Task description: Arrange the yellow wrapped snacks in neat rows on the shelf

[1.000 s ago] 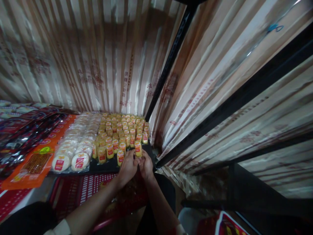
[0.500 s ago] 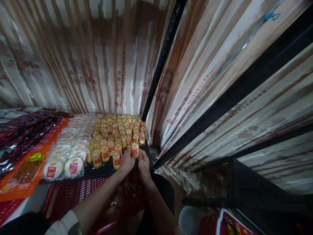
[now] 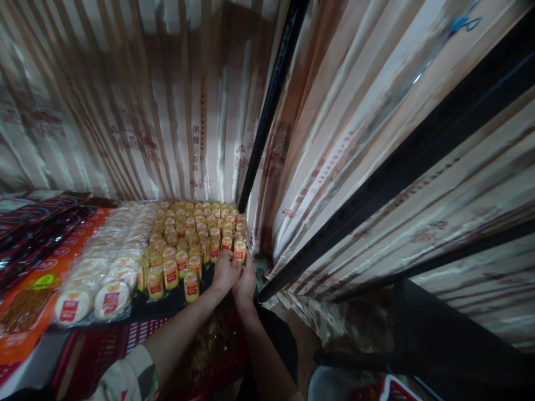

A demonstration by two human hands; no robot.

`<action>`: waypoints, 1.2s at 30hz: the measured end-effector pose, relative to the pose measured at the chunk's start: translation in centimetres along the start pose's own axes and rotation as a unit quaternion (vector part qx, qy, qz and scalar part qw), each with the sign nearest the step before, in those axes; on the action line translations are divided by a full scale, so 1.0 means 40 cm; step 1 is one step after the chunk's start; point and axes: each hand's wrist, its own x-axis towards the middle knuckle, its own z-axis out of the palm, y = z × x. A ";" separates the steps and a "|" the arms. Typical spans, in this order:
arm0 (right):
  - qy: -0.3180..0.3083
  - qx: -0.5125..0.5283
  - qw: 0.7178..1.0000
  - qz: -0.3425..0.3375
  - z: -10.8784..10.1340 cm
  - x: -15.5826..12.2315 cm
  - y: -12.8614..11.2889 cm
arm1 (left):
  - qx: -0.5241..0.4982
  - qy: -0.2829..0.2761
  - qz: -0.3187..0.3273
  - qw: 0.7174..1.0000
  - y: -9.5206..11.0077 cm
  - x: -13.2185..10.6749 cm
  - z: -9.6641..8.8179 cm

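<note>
Both my hands meet at the front right corner of a block of small yellow snack packets (image 3: 171,274) with red and white labels. Between my fingertips stands one upright wrapped yellow cake (image 3: 239,250). My left hand (image 3: 225,274) is closed, its fingers at the cake's lower left. My right hand (image 3: 246,283) is closed along its right side; the palm-side fingers are partly hidden. Just left of it another yellow packet (image 3: 226,243) stands in the row. A single packet (image 3: 191,286) stands apart in front, on the black shelf (image 3: 165,308).
Left of the yellow packets lie rows of round white packets (image 3: 112,301), then orange bags (image 3: 25,312) and dark packs. A red basket (image 3: 104,348) with wrapped items is below the shelf. A black post (image 3: 267,117) and pleated curtain (image 3: 167,111) border the back and right.
My hands have moved the wrapped cake right and forward, to the right end of the front row. The camera view has shifted slightly.
</note>
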 end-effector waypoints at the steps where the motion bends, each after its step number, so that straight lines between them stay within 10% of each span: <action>1: -0.001 -0.006 1.000 -0.010 0.003 0.004 0.005 | 0.004 -0.001 0.001 1.000 0.000 0.003 0.003; 36: -0.022 0.006 0.999 -0.041 0.042 0.010 0.077 | 0.056 0.005 0.034 0.998 -0.015 -0.046 0.003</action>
